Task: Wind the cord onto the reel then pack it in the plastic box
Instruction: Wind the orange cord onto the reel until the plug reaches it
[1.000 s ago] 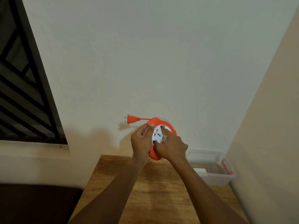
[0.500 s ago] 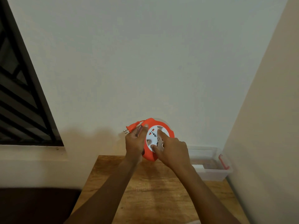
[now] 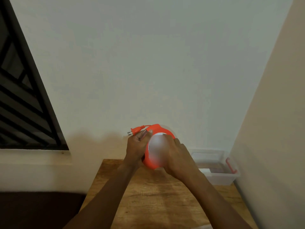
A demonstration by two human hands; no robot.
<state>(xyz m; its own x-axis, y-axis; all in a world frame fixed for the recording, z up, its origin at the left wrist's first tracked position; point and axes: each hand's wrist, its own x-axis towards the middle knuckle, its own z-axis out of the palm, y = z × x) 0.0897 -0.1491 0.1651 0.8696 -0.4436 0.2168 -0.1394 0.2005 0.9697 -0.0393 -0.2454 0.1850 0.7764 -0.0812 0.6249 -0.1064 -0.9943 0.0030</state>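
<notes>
You hold the orange reel (image 3: 152, 164) up above the far edge of the wooden table (image 3: 148, 195), its white face blurred and turned toward you. Your left hand (image 3: 136, 150) wraps its left rim; your right hand (image 3: 177, 158) lies closed over its right side. The plug (image 3: 134, 131) sticks out at the reel's upper left on a short run of cord (image 3: 146, 125), long axis slanting down-left, prongs pointing left. The plastic box (image 3: 217, 177) sits open at the table's far right corner.

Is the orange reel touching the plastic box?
Apart. The head view shows the reel held above the table, with bare wall between it and the box.
</notes>
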